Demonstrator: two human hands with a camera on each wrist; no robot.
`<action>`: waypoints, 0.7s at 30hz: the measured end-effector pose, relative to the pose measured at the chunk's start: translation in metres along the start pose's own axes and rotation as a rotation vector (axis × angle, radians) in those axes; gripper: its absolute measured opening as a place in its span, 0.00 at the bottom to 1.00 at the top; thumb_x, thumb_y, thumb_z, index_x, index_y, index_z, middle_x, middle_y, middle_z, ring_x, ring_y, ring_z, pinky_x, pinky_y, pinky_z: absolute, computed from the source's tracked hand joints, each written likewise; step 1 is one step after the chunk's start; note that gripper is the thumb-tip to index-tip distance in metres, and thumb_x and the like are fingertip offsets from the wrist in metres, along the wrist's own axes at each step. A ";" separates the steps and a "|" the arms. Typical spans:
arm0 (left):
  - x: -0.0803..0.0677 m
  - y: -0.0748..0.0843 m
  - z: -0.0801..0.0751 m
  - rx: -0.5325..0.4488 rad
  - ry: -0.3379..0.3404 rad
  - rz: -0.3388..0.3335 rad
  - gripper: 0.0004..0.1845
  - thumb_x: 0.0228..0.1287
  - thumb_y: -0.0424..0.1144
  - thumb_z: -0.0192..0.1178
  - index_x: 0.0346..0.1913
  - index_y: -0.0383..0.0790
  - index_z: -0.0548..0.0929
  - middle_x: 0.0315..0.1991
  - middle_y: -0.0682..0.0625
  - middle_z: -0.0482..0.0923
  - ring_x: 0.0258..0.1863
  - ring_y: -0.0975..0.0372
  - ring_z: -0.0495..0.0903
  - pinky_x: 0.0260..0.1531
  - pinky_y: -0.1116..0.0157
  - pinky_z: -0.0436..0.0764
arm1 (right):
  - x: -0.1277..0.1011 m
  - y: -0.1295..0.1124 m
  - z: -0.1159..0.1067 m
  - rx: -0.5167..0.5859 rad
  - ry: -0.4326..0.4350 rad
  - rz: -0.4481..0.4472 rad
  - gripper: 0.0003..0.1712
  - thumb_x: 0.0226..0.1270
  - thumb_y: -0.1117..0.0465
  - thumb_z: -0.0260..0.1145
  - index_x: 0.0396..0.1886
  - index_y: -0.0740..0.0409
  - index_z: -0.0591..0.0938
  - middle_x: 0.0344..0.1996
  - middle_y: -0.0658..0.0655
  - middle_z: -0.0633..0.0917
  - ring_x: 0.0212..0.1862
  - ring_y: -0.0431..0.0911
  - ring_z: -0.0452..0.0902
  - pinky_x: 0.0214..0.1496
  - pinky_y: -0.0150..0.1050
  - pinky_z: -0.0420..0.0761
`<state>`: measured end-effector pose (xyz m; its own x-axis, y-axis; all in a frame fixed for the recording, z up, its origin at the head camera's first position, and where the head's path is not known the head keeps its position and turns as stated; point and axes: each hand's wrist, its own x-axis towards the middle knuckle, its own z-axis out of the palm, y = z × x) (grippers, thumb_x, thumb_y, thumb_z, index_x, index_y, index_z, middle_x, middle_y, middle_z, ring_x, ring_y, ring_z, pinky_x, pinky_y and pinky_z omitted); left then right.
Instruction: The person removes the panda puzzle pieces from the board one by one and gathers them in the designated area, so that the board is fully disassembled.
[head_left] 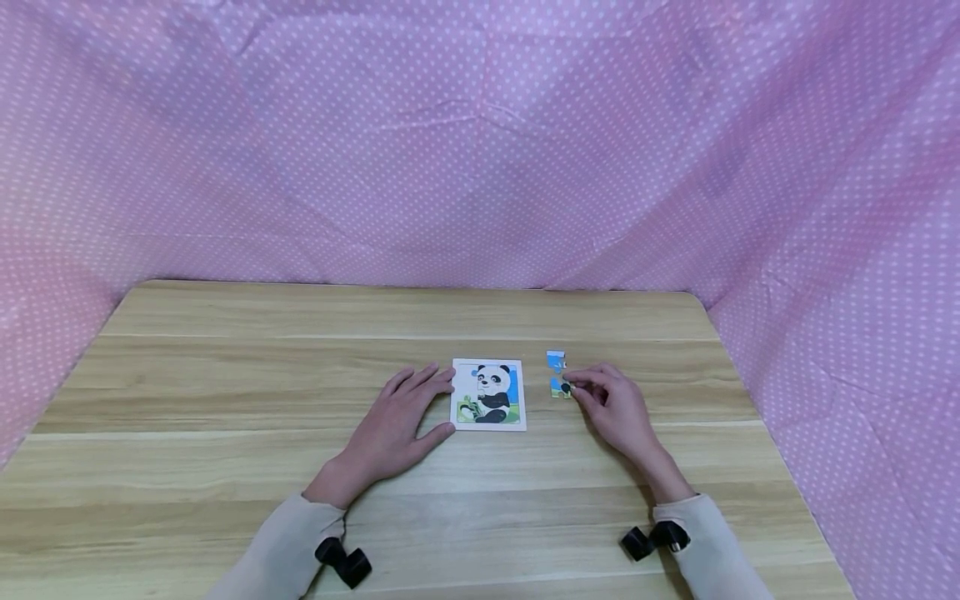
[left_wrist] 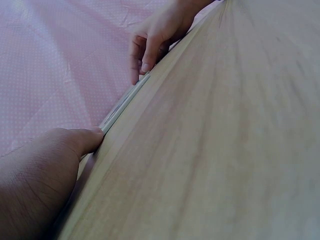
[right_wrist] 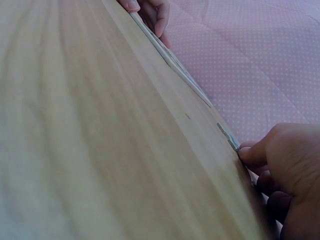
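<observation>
A panda jigsaw puzzle in a white-framed tray (head_left: 488, 427) lies flat on the table. My left hand (head_left: 401, 421) lies with fairly straight fingers along the tray's left side, fingertips and thumb touching its frame. In the tray, the left part of the picture shows blank white areas around the panda. Right of the tray, my right hand (head_left: 615, 410) pinches a small puzzle piece (head_left: 557, 388) with green, blue and black print at its right edge. That piece appears low at the tabletop in the right wrist view. Just beyond it lies a blue-and-white puzzle piece (head_left: 555, 358).
The wooden table (head_left: 225, 367) spreads around both hands. Behind it and along its sides hangs a pink cloth (head_left: 480, 167) with white dots. Black wrist devices (head_left: 343, 562) sit at the pale sleeve cuffs.
</observation>
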<state>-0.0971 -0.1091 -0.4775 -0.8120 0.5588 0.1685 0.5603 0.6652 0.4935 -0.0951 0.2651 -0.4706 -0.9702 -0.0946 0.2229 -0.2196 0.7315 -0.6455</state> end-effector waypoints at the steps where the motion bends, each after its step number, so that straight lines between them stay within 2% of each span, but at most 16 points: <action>1: 0.000 0.000 0.000 0.001 0.000 0.000 0.30 0.80 0.57 0.66 0.74 0.43 0.79 0.86 0.52 0.67 0.87 0.51 0.61 0.88 0.44 0.54 | 0.000 0.000 0.000 0.002 -0.002 0.002 0.14 0.73 0.71 0.76 0.54 0.56 0.94 0.40 0.52 0.87 0.30 0.41 0.71 0.31 0.33 0.71; 21: 0.000 -0.001 0.001 0.005 0.011 0.004 0.29 0.80 0.56 0.66 0.73 0.44 0.80 0.85 0.51 0.67 0.87 0.51 0.62 0.87 0.44 0.54 | -0.001 0.001 0.001 0.028 -0.010 0.021 0.13 0.74 0.70 0.77 0.54 0.55 0.95 0.40 0.52 0.87 0.30 0.41 0.72 0.29 0.32 0.71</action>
<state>-0.0973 -0.1094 -0.4790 -0.8111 0.5565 0.1797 0.5646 0.6650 0.4888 -0.0946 0.2653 -0.4723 -0.9755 -0.0862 0.2023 -0.2020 0.7142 -0.6701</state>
